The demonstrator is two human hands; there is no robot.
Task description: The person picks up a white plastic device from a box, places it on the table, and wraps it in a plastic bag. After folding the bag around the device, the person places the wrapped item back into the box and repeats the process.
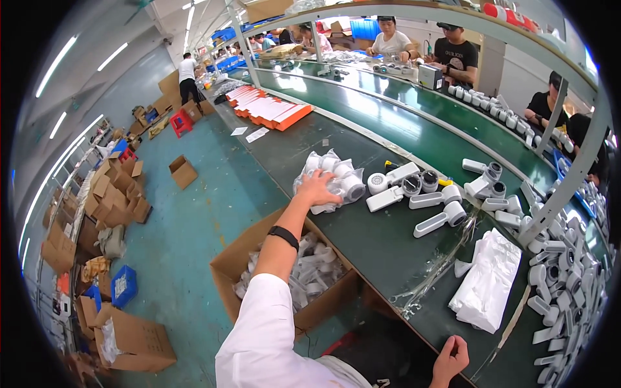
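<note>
My left hand [317, 187] reaches over the table edge, fingers spread and touching a cluster of white devices in clear plastic bags [349, 181]. They look like small handheld fans with round heads. To the right lie several unbagged white and grey devices [430, 223], one showing a round grille [377, 183]. My right hand [451, 359] is at the table's near edge, fingers curled in, with nothing visible in it. A stack of white plastic bags [488, 278] lies beyond it. Below my left forearm, an open carton [226, 278] holds several bagged devices [317, 271].
Many grey-white devices [563, 278] are heaped on the right. Orange-and-white flat boxes [272, 110] lie farther along the table, beside a green conveyor belt [362, 110]. A metal post [563, 174] rises on the right. Cartons [132, 339] stand on the floor at left. Co-workers sit across the belt.
</note>
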